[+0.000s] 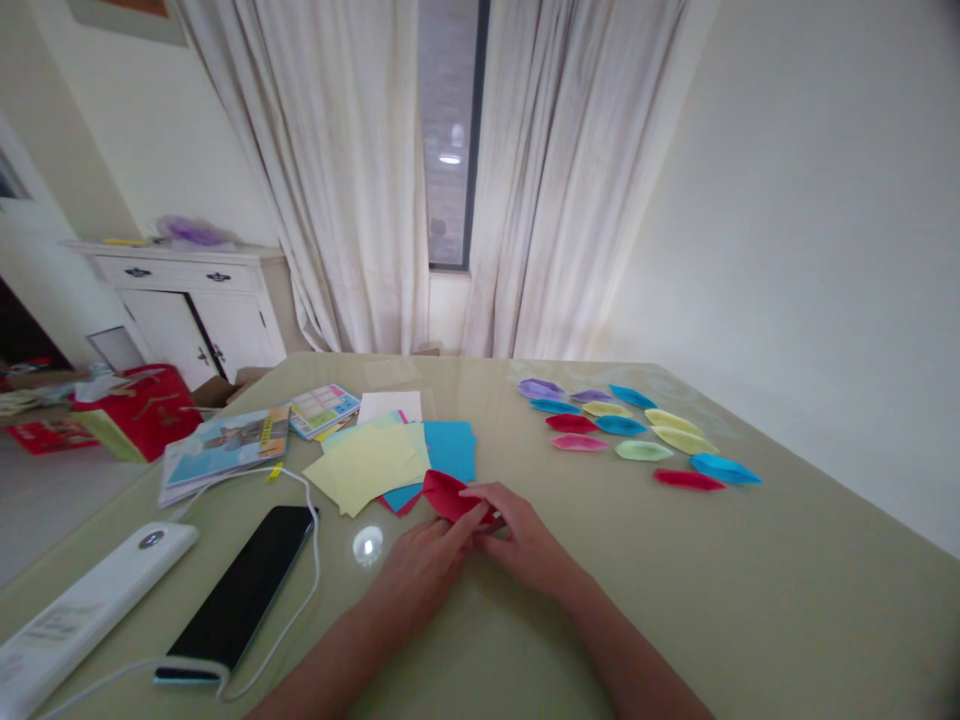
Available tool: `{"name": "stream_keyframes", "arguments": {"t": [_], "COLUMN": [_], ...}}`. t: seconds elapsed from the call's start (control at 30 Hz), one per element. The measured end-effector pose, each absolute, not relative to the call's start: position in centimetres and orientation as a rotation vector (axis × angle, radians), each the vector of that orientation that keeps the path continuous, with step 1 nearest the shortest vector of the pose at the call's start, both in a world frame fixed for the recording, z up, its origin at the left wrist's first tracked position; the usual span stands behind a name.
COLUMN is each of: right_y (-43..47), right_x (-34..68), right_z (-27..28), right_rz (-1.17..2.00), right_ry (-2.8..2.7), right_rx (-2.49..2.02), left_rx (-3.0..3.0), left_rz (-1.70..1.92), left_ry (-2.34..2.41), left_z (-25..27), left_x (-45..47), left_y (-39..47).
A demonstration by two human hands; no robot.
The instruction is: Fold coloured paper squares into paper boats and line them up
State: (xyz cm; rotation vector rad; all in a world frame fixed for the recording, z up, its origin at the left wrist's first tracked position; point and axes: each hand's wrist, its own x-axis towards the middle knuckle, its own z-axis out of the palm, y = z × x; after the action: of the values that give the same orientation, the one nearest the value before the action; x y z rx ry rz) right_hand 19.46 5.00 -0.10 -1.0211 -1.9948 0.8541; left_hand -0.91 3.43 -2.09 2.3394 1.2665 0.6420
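A piece of folded red paper (444, 494) is held between both hands, just above the middle of the table. My left hand (429, 562) is closed at its lower side, with the fingertips pressed to the paper. From the right, my right hand (517, 535) pinches the paper's right end between thumb and fingers. The fingers partly hide the fold. Right behind it lie blue paper sheets (454, 445), and pale yellow sheets (367, 468) fan out to the left. A little red paper shows under the stack.
Several folded paper boats, among them a red one (688, 480) and a green one (643, 451), lie at the right. A black phone (238, 585), white power strip (90, 610), white cable (318, 540) and booklets (229, 448) occupy the left. The table (600, 580) meets a wall at right.
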Motion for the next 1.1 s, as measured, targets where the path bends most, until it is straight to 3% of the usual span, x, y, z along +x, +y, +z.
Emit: {"name": "stream_keyframes", "arguments": {"t": [0.23, 1.1], "right_y": [6.3, 6.8], "right_x": [21.0, 21.8], "right_z": [-0.1, 0.4], "right_rz": [0.716, 0.756], "right_ry": [-1.995, -1.957], "right_rx": [-1.114, -1.149], "left_rx": [2.308, 2.14], "left_rz": [0.783, 0.867], "left_ry": [1.351, 1.405], "left_z": [-1.4, -1.7], "left_x": [-3.2, -4.5], "left_y": [4.8, 6.9]}}
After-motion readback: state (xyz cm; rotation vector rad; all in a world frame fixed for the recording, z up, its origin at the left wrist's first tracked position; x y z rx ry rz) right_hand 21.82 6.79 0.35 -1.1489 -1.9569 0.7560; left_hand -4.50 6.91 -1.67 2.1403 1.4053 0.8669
